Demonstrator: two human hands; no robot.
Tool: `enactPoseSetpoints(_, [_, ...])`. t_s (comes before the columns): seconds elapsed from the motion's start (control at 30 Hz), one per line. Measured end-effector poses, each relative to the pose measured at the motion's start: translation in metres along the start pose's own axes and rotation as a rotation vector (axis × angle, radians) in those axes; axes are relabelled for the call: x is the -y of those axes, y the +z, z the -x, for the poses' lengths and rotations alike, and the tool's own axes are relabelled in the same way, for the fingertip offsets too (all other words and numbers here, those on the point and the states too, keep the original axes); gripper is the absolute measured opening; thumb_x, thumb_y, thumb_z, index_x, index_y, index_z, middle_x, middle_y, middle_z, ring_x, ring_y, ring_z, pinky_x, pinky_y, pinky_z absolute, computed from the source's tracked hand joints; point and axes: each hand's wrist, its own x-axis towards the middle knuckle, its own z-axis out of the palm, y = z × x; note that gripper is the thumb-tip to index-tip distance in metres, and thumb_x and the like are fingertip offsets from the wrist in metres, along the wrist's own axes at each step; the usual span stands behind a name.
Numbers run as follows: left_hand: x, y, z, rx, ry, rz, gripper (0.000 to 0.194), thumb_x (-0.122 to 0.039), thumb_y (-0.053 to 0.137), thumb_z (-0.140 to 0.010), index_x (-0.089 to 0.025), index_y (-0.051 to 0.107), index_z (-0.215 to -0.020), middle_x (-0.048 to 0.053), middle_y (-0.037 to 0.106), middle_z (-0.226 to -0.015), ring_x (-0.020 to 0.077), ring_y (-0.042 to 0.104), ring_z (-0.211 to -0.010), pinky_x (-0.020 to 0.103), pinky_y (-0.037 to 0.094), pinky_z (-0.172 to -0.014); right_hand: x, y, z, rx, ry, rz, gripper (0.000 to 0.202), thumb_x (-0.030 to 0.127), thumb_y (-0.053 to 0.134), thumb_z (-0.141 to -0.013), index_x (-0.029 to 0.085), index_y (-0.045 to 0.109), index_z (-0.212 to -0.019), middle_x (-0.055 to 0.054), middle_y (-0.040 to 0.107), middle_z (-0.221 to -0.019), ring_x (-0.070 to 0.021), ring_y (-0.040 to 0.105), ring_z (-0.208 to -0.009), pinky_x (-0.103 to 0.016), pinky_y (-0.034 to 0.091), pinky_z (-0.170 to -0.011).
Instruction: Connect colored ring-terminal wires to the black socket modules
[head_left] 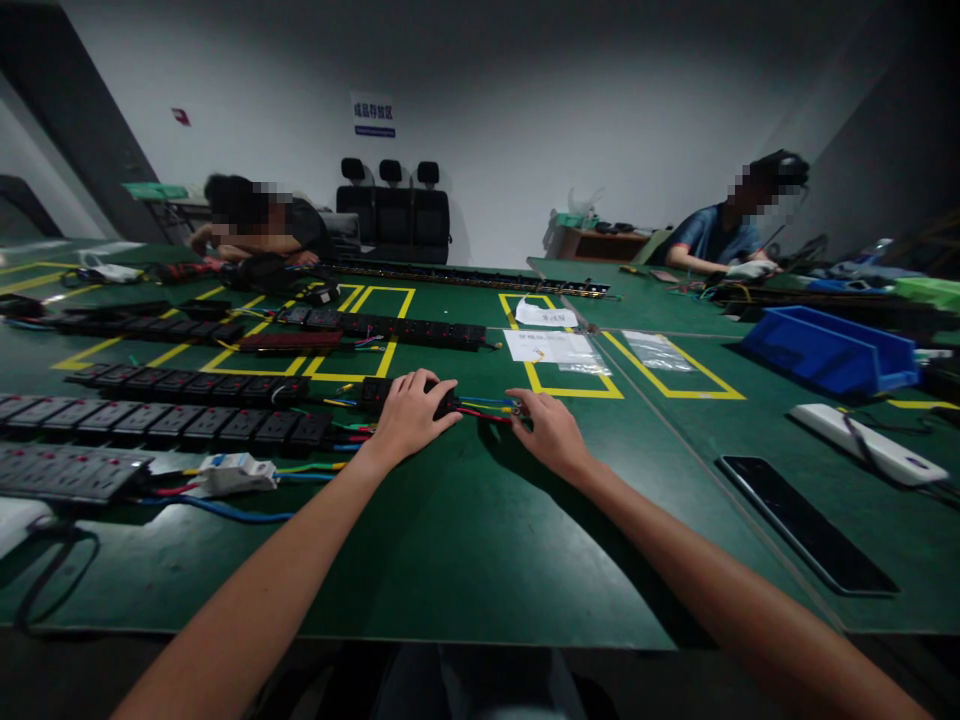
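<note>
Clasped the strip (371, 393) on the table (457, 540) under the left hand (412, 418) and held its wires (484, 412) in a narrow pinch of the right hand (553, 432).

The tabletop (480, 560) looks smooth and glossy, the black strip (373, 392) matt plastic, the bin (814, 350) smooth plastic.

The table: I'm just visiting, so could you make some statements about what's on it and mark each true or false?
1. The left hand is on a black strip. True.
2. The right hand is touching the phone. False: it is at the wires, apart from the phone.
3. The phone's screen is dark. True.
4. The bin is red. False: it is blue.
5. The tape on the table is yellow. True.
</note>
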Motion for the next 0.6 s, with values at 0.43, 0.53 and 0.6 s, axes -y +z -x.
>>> enactPoseSetpoints(0.43, [-0.002, -0.003, -0.001, 0.019, -0.014, 0.04, 0.052, -0.05, 0.063, -0.093, -0.022, 0.061, -0.137, 0.012, 0.056, -0.119, 0.0315, 0.056, -0.112, 0.047, 0.043, -0.1, -0.008, -0.009, -0.002, -0.072, -0.118, 0.156, 0.016, 0.027, 0.057, -0.099, 0.02, 0.067, -0.109, -0.01, 0.07, -0.103, -0.0276, 0.063, -0.098, -0.039, 0.049, -0.084])
enactPoseSetpoints(0.53, [-0.002, -0.003, -0.001, 0.021, -0.012, 0.044, 0.051, -0.049, 0.063, -0.094, -0.022, 0.061, -0.137, 0.012, 0.056, -0.119, 0.0315, 0.056, -0.112, 0.047, 0.043, -0.101, -0.009, -0.01, -0.002, -0.064, -0.103, 0.156, 0.016, 0.027, 0.06, -0.098, 0.02, 0.069, -0.109, -0.01, 0.069, -0.104, -0.0275, 0.063, -0.098, -0.039, 0.049, -0.083])
enactPoseSetpoints(0.6, [-0.002, -0.003, -0.001, 0.023, -0.013, 0.044, 0.052, -0.05, 0.063, -0.094, -0.021, 0.061, -0.137, 0.012, 0.056, -0.119, 0.0315, 0.056, -0.112, 0.048, 0.043, -0.101, -0.01, -0.01, -0.002, -0.061, -0.098, 0.154, 0.016, 0.028, 0.06, -0.098, 0.021, 0.07, -0.109, -0.01, 0.069, -0.105, -0.0272, 0.063, -0.098, -0.039, 0.049, -0.083])
